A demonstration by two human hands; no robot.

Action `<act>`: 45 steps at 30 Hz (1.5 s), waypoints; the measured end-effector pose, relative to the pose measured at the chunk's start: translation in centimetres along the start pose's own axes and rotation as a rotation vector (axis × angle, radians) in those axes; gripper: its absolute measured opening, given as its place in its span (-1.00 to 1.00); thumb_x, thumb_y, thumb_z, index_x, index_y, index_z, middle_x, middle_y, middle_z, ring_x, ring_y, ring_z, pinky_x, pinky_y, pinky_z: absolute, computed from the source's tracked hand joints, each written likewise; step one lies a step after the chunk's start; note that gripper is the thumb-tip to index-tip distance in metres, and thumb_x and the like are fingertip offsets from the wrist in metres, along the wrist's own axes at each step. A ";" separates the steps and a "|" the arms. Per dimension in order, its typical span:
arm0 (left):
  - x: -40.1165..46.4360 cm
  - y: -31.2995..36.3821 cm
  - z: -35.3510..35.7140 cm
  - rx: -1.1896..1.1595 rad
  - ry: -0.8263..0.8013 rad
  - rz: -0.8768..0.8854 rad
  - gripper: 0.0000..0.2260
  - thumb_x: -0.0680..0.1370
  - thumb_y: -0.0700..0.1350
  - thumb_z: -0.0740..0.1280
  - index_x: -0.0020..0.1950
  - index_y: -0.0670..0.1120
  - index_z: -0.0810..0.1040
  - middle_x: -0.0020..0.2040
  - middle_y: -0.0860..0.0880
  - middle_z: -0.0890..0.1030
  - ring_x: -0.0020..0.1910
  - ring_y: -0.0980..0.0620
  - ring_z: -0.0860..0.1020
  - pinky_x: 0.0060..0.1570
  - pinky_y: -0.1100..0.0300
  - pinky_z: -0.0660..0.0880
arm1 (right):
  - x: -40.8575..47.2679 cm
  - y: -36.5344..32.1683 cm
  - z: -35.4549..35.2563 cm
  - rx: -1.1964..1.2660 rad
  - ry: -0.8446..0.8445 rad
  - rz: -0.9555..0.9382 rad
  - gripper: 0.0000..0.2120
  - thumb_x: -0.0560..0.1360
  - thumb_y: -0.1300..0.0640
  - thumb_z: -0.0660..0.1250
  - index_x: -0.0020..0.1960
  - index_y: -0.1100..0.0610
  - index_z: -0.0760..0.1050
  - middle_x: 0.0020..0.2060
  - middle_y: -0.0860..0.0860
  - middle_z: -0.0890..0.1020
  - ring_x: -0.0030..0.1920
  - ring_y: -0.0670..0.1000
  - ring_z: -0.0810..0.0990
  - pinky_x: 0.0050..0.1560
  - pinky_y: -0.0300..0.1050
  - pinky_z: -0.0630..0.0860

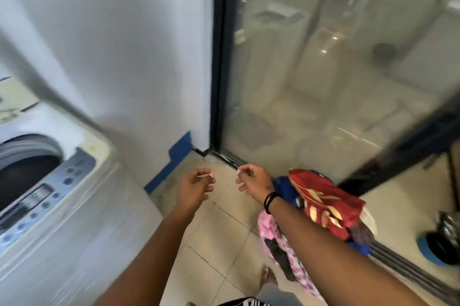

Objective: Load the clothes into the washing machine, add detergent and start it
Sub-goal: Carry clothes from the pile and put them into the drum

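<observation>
Beige tiled floor carries a colourful clothes heap against the glass door's track, left hand and right hand apart, loosely curled, empty.

Beige tiled floor carries white top-load washing machine at left, heap of red, blue, pink clothes by glass sliding door track.

Two hands are showing: the left hand at about 6 o'clock and the right hand just beside it toward 5 o'clock. One washing machine is sitting at 8 o'clock. One pile of clothes is lying at 4 o'clock. One black wristband is sitting on the right wrist. One bare foot is peeking in at 6 o'clock. One glass door is standing at 1 o'clock.
</observation>
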State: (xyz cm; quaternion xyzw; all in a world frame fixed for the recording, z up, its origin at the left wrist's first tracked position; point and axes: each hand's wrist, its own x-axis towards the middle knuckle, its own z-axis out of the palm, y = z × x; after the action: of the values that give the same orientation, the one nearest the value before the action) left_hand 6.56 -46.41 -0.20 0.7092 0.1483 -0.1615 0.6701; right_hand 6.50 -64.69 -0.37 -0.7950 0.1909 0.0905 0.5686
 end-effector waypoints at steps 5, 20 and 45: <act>0.5 -1.3 11.5 0.129 -0.217 -0.067 -0.87 0.55 -0.19 0.38 0.10 -0.09 0.60 -0.07 -0.13 0.71 -0.23 0.01 0.61 -0.24 0.16 0.45 | -0.9 9.0 -10.2 0.037 0.187 0.156 -0.88 0.48 0.21 0.35 -0.16 0.00 0.56 -0.28 0.13 0.66 -0.35 0.03 0.59 -0.32 -0.07 0.50; 6.5 -8.5 37.3 0.602 -0.460 -0.282 -0.72 0.41 -0.01 0.52 0.09 0.00 0.63 0.03 -0.19 0.69 0.02 -0.18 0.67 0.03 -0.07 0.59 | 4.5 30.6 -31.2 0.130 0.417 0.672 -0.73 0.46 0.01 0.35 0.09 0.12 0.60 0.02 0.12 0.69 0.04 0.15 0.64 0.08 0.05 0.58; 10.1 -14.7 42.9 0.846 -0.394 -0.149 -0.76 0.57 -0.05 0.36 0.19 -0.11 0.61 0.19 -0.06 0.65 0.17 -0.04 0.58 0.05 0.21 0.41 | 13.7 26.4 -35.2 0.210 0.496 0.340 -0.89 0.39 0.20 0.29 -0.18 0.19 0.58 -0.32 0.02 0.57 -0.29 -0.04 0.46 -0.21 -0.12 0.44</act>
State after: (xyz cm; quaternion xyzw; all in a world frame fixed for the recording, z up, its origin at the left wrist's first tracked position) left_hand 8.11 -88.40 -19.96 0.8632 -0.0100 -0.3868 0.3244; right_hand 5.70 -107.87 -16.41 -0.6865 0.4621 -0.0326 0.5605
